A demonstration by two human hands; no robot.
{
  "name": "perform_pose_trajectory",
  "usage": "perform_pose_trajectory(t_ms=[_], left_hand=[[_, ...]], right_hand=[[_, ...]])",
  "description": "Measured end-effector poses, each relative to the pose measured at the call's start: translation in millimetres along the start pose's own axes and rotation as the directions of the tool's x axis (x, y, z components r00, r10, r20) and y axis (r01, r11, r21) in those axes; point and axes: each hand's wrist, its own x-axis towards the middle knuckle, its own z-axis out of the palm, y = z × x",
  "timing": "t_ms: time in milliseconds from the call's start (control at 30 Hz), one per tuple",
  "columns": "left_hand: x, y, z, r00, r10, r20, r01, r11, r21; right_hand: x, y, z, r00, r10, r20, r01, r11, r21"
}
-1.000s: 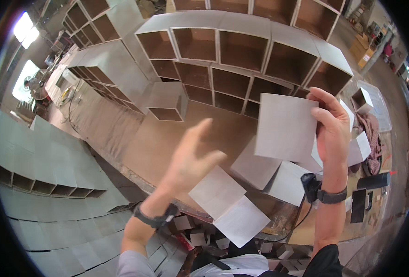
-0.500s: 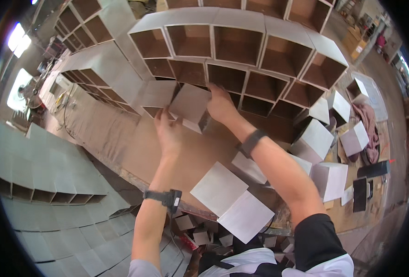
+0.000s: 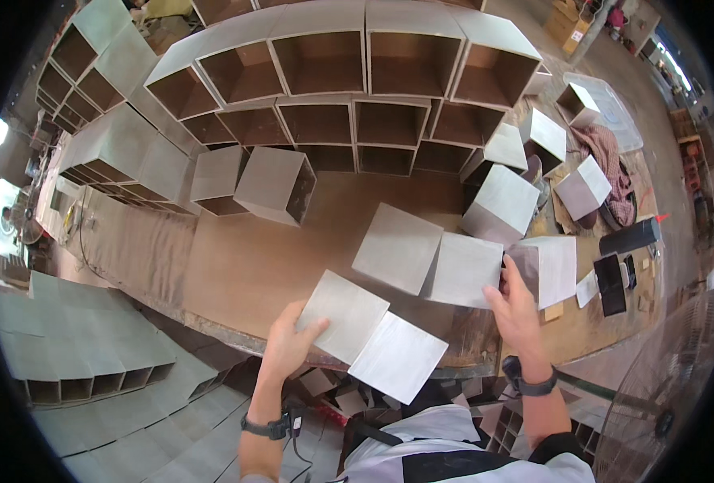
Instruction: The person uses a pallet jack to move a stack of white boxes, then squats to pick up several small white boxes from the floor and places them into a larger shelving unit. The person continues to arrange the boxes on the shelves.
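Observation:
A pale grey box (image 3: 345,315) lies at the table's near edge, two of its square faces showing. My left hand (image 3: 291,342) grips its left edge, the thumb on the upper face and the fingers partly hidden. Just beyond it sits another pale grey box (image 3: 398,248). My right hand (image 3: 519,312) closes on the right edge of that box, thumb toward me and fingers at the far side. Farther back at the left, two similar boxes stand side by side, a left one (image 3: 215,175) and a right one (image 3: 270,183) with a dark open side.
A stacked wall of open-fronted boxes (image 3: 320,64) runs along the back of the brown table (image 3: 236,258). More loose boxes (image 3: 502,205) crowd the right, near a checked cloth (image 3: 602,149) and a black phone-like object (image 3: 611,283). A stand fan (image 3: 663,402) is at lower right.
Both hands have left the back box, which now stands beside its neighbour. They have come nearer to me, the left onto the near box and the right onto another. The view has shifted.

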Motion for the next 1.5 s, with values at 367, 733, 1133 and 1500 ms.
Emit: perform_pose_trajectory(t_ms=[367,733,1133,1500], left_hand=[[9,-31,-50,0.923,-0.016,-0.384,-0.076,0.972,-0.224],[94,9,-6,0.885,0.130,-0.447,-0.109,0.991,0.072],[115,52,14,0.931,0.211,-0.297,-0.162,0.970,0.180],[107,8,-1,0.753,0.627,-0.200,-0.391,0.671,0.630]], right_hand=[[-14,16,23,0.956,0.262,0.130,-0.292,0.839,0.460],[-4,29,63,0.996,0.044,-0.083,-0.009,0.926,0.377],[5,41,38,0.990,0.044,-0.134,0.013,0.916,0.400],[34,-3,90,0.974,-0.094,-0.207,0.160,0.929,0.333]])
